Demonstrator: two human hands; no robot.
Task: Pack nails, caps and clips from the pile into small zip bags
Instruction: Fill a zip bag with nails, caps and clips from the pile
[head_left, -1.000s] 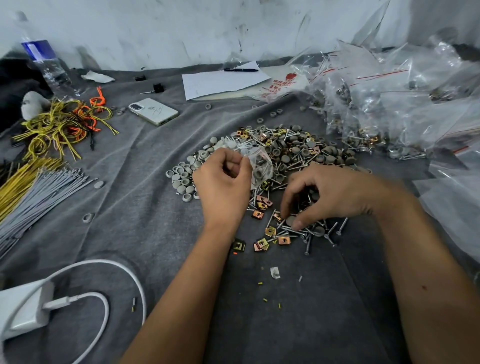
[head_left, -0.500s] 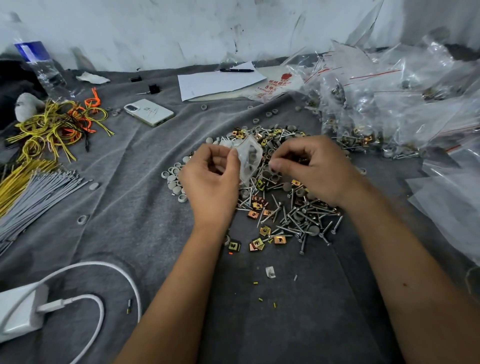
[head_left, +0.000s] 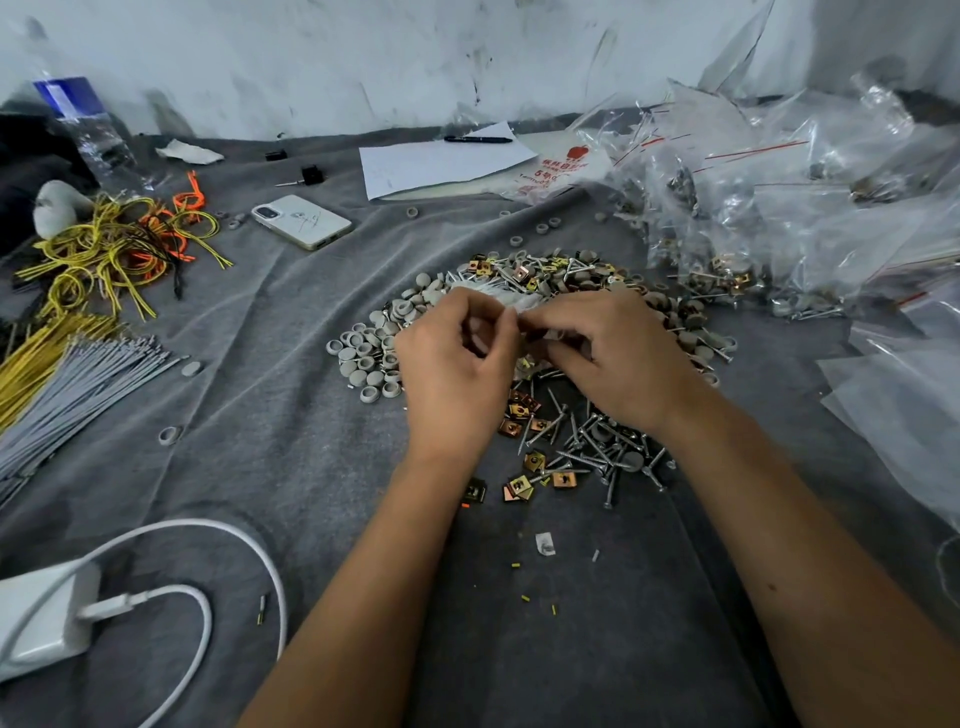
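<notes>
Both hands meet over the middle of the pile (head_left: 571, 312) on the grey cloth (head_left: 260, 415). The left hand (head_left: 457, 374) and the right hand (head_left: 618, 358) each pinch the small clear zip bag (head_left: 511, 301) between curled fingers, holding it just above the grey caps (head_left: 369, 358). Nails (head_left: 597, 452) and brass clips (head_left: 524, 410) lie near the wrists. Filled bags (head_left: 753, 208) are heaped at the far right; a phone (head_left: 301, 221) lies far left.
</notes>
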